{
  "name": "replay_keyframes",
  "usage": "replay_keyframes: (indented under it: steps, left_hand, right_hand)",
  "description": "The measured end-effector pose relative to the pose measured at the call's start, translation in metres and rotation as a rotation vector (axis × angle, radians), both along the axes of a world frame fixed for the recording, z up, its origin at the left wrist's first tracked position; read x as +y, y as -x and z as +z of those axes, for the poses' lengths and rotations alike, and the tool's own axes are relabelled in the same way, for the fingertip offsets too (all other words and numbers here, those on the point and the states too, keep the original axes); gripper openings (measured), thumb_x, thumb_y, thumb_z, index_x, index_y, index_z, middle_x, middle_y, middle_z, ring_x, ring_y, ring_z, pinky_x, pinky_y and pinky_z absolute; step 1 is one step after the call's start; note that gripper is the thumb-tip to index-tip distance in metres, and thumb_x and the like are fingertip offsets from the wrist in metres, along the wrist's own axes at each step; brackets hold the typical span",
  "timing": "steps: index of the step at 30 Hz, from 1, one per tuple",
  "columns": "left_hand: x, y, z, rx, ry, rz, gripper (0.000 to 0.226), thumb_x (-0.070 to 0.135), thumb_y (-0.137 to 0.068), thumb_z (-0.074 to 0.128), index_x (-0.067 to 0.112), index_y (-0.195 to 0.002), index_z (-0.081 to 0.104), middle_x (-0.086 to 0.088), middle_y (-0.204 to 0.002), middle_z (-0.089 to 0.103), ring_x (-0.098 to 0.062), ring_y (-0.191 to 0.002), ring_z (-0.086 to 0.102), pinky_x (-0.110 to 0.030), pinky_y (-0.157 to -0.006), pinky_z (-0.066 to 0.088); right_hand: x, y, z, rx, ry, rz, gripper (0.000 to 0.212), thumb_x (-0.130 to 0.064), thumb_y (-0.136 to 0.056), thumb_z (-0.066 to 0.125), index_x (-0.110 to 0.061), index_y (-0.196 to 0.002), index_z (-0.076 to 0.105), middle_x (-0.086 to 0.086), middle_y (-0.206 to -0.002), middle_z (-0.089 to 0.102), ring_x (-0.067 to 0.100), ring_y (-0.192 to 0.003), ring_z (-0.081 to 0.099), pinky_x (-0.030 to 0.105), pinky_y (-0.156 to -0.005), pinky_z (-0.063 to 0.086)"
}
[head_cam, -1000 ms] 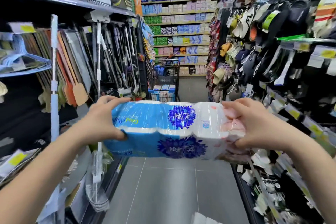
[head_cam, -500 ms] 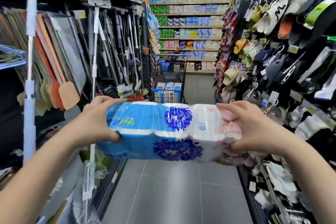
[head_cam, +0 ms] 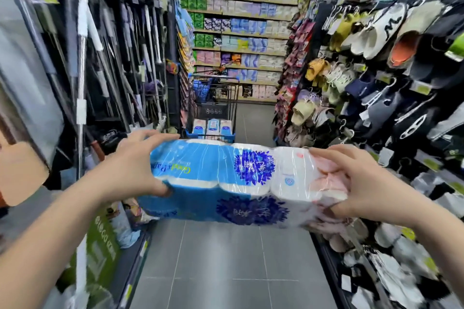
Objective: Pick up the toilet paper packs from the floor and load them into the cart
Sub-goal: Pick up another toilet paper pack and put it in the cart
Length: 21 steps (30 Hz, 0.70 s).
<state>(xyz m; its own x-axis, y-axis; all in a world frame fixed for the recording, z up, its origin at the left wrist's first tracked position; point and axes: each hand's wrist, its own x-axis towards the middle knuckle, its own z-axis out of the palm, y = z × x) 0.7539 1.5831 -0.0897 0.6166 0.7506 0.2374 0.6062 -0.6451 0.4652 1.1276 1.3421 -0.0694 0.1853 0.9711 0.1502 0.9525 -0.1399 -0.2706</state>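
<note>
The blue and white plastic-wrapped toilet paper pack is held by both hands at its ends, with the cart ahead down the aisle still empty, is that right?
Not quite: the head view shows the wire shopping cart already carrying packs on its lower rack. The left hand and right hand do hold the blue and white plastic-wrapped toilet paper pack at its ends.

- Slippers (head_cam: 376, 32): hung in rows on the right-hand rack.
- Mop handles (head_cam: 105, 57): standing along the left.
- Far shelves (head_cam: 241, 20): stocked with boxed goods.
- Floor (head_cam: 226, 258): grey tiles.
</note>
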Motion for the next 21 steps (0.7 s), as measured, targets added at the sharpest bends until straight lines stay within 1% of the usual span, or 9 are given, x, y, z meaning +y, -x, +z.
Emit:
replay_keyframes:
  steps: [2, 4, 6, 7, 9, 11, 12, 15, 21]
  left_hand:
    - [0.024, -0.013, 0.002, 0.01, 0.015, -0.007, 0.112, 0.044, -0.04, 0.085, 0.052, -0.144, 0.043, 0.014, -0.136, 0.032, -0.015, -0.136, 0.034, -0.029, -0.116, 0.03]
    - [0.05, -0.026, 0.004, 0.015, 0.014, -0.02, 0.113, 0.043, -0.042, 0.087, 0.05, -0.146, 0.042, 0.014, -0.136, 0.031, -0.015, -0.136, 0.034, -0.031, -0.117, 0.031]
    - [0.074, -0.039, 0.004, 0.025, 0.016, -0.021, 0.113, 0.046, -0.041, 0.085, 0.052, -0.145, 0.041, 0.016, -0.137, 0.03, -0.015, -0.135, 0.035, -0.035, -0.117, 0.034]
    - [0.086, -0.047, 0.004, 0.031, 0.015, -0.023, 0.114, 0.047, -0.04, 0.083, 0.053, -0.145, 0.041, 0.016, -0.137, 0.03, -0.015, -0.135, 0.035, -0.034, -0.117, 0.034]
    - [0.108, -0.067, 0.002, 0.042, 0.002, -0.032, 0.115, 0.049, -0.039, 0.081, 0.052, -0.146, 0.041, 0.015, -0.136, 0.031, -0.014, -0.134, 0.036, -0.031, -0.116, 0.032]
    - [0.136, -0.094, -0.002, 0.049, 0.003, -0.035, 0.116, 0.049, -0.039, 0.081, 0.052, -0.147, 0.04, 0.014, -0.137, 0.032, -0.015, -0.134, 0.038, -0.033, -0.117, 0.033]
    - [0.152, -0.105, -0.003, 0.057, -0.004, -0.027, 0.116, 0.049, -0.038, 0.08, 0.052, -0.147, 0.04, 0.013, -0.138, 0.032, -0.017, -0.134, 0.039, -0.036, -0.118, 0.034]
    - [0.185, -0.129, -0.005, 0.075, -0.038, -0.01, 0.114, 0.05, -0.037, 0.08, 0.057, -0.143, 0.04, 0.014, -0.137, 0.032, -0.02, -0.134, 0.04, -0.041, -0.118, 0.036]
    - [0.278, -0.231, -0.007, 0.051, -0.028, -0.02, 0.107, 0.051, -0.037, 0.083, 0.074, -0.129, 0.032, 0.016, -0.135, 0.034, -0.016, -0.133, 0.041, -0.044, -0.116, 0.04]
  right_hand:
    - [0.021, -0.008, 0.002, 0.006, 0.003, -0.009, 0.113, -0.042, -0.046, 0.076, -0.055, -0.149, 0.031, -0.017, -0.14, 0.031, 0.008, -0.137, 0.028, 0.023, -0.108, 0.027]
    - [0.044, -0.019, 0.0, 0.014, -0.019, -0.017, 0.113, -0.04, -0.047, 0.079, -0.055, -0.149, 0.032, -0.017, -0.141, 0.031, 0.008, -0.137, 0.029, 0.022, -0.108, 0.027]
    - [0.066, -0.032, -0.004, 0.017, -0.037, -0.014, 0.112, -0.04, -0.047, 0.08, -0.053, -0.149, 0.034, -0.015, -0.141, 0.033, 0.009, -0.136, 0.03, 0.022, -0.108, 0.027]
    - [0.077, -0.041, -0.007, 0.021, -0.038, -0.016, 0.112, -0.041, -0.047, 0.08, -0.052, -0.149, 0.034, -0.014, -0.14, 0.034, 0.008, -0.135, 0.03, 0.021, -0.108, 0.026]
    - [0.103, -0.059, -0.013, 0.013, -0.04, -0.004, 0.112, -0.04, -0.048, 0.081, -0.051, -0.15, 0.034, -0.014, -0.139, 0.033, 0.006, -0.134, 0.028, 0.014, -0.106, 0.023]
    - [0.13, -0.085, -0.021, 0.046, -0.049, -0.002, 0.112, -0.036, -0.05, 0.083, -0.05, -0.15, 0.033, -0.014, -0.138, 0.033, 0.004, -0.133, 0.026, 0.005, -0.102, 0.02]
    - [0.143, -0.098, -0.023, 0.051, -0.053, -0.007, 0.112, -0.038, -0.05, 0.082, -0.051, -0.15, 0.033, -0.014, -0.139, 0.033, 0.005, -0.134, 0.026, 0.007, -0.103, 0.021]
    - [0.179, -0.126, -0.029, 0.049, -0.058, 0.015, 0.112, -0.047, -0.047, 0.075, -0.052, -0.15, 0.032, -0.014, -0.144, 0.031, 0.007, -0.138, 0.026, 0.02, -0.109, 0.027]
    - [0.269, -0.228, -0.027, 0.053, -0.073, 0.023, 0.112, -0.052, -0.047, 0.069, -0.048, -0.152, 0.031, -0.016, -0.14, 0.03, 0.006, -0.135, 0.026, 0.018, -0.109, 0.027]
